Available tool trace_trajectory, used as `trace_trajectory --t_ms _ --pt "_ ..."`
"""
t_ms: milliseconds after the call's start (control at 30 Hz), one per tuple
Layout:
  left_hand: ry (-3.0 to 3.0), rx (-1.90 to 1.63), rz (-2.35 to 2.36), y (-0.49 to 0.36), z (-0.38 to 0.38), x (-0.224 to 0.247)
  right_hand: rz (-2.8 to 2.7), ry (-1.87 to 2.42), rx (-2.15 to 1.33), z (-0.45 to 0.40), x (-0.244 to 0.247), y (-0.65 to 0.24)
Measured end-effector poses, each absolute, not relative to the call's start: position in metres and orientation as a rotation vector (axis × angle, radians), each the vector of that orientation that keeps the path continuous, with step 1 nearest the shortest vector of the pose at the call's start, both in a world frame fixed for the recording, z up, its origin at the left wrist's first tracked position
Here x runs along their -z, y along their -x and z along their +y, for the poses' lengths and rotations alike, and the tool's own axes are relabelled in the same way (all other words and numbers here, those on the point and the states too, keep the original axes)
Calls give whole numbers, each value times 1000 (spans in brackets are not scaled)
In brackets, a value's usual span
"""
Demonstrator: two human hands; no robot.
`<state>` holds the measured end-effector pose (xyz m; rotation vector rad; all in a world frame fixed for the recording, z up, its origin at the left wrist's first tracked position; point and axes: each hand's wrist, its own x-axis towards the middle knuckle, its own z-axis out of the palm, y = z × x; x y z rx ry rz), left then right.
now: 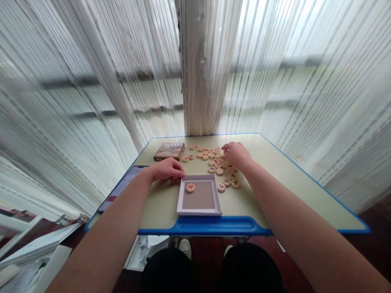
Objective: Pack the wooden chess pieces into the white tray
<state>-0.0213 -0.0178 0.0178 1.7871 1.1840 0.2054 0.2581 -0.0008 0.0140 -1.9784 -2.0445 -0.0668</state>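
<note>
Left hand (169,169): fingertips at far-left corner of open box (180,205), grip unclear; box just nearer wearer, red-marked disc (190,187) inside. Right hand (236,154): over scattered discs (219,171), finger spacing unclear.

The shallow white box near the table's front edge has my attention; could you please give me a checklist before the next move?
1. Box flat on the table, open side up: ok.
2. Red-marked piece inside, marked side up: ok.
3. Left hand at the box's far left corner: ok.
4. Right hand holding a loose piece: cannot tell.
5. All loose pieces marked side up: not ok, some look blank.
</note>
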Motion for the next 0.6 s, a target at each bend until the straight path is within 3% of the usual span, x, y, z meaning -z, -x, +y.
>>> trace_trajectory --t_ms 600 --pt "-1787 -446 1317 6 -16 -9 -2125 1903 -61 -1 -6 -240"
